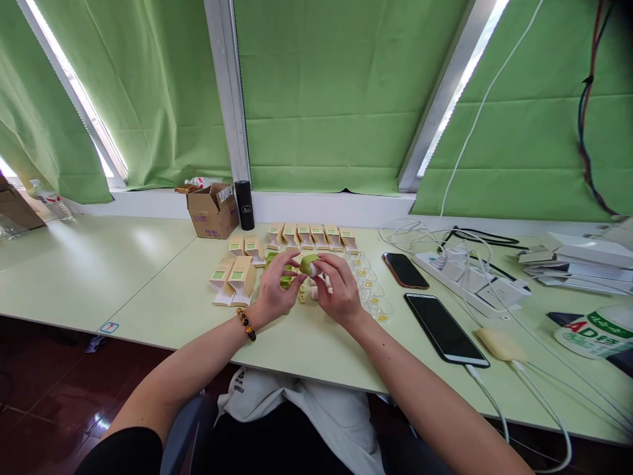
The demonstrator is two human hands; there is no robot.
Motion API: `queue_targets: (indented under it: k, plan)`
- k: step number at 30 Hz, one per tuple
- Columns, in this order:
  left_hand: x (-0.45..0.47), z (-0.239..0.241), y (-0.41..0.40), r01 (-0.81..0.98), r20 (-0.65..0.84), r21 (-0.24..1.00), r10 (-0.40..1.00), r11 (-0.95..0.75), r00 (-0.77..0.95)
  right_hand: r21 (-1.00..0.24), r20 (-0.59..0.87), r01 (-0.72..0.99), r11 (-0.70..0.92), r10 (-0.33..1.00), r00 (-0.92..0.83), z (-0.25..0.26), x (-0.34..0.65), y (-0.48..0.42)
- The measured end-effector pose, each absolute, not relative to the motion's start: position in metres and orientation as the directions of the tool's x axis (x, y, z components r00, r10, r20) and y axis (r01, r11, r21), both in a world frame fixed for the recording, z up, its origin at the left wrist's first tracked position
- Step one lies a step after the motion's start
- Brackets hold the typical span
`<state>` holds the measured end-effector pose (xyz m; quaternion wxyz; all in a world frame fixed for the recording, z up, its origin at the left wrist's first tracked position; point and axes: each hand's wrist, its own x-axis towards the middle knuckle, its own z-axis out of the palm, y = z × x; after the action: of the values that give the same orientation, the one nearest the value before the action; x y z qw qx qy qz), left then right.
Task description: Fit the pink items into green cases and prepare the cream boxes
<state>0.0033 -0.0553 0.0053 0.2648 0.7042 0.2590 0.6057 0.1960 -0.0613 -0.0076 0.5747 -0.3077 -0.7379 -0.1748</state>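
Observation:
Between my two hands, above the table, is a small rounded piece with a green shell and a white part (310, 265). My right hand (340, 290) pinches its right side with thumb and fingers. On the left side, the thumb and fingertips of my left hand (275, 285) close in on the same piece. Several green pieces (285, 282) lie partly hidden behind my left hand. Small yellow pieces (302, 294) and white pieces (314, 292) are on the table below. Clear plastic shells with yellow centres (366, 285) stand in rows by my right hand.
Small folded cream cartons (242, 277) stand left of my hands, with another row of cartons (310, 236) behind. To the right are two phones (448, 328) (405, 270), a power strip (475, 280) and tangled white cables. A cardboard box (213, 211) and black cylinder (244, 206) stand at the back.

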Motion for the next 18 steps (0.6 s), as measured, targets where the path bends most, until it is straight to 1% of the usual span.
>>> queue_targets:
  k: [4, 7, 14, 18]
  plan:
    - [0.005, -0.001, -0.048, 0.159, 0.764, 0.587, 0.608, -0.794, 0.215, 0.039, 0.949, 0.719, 0.694, 0.198, -0.243, -0.006, 0.192, -0.061]
    - [0.006, -0.005, -0.042, 0.218, 0.787, 0.538, 0.578, -0.814, 0.214, 0.082, 0.933, 0.725, 0.684, 0.202, -0.296, -0.005, 0.191, -0.061]
    - [0.006, -0.004, -0.042, 0.285, 0.774, 0.533, 0.596, -0.796, 0.217, 0.077, 0.915, 0.762, 0.643, 0.258, -0.31, -0.005, 0.193, -0.062]
    - [0.005, -0.003, -0.039, 0.33, 0.793, 0.479, 0.562, -0.814, 0.236, 0.004, 0.875, 0.764, 0.645, 0.368, -0.315, -0.006, 0.193, -0.062]
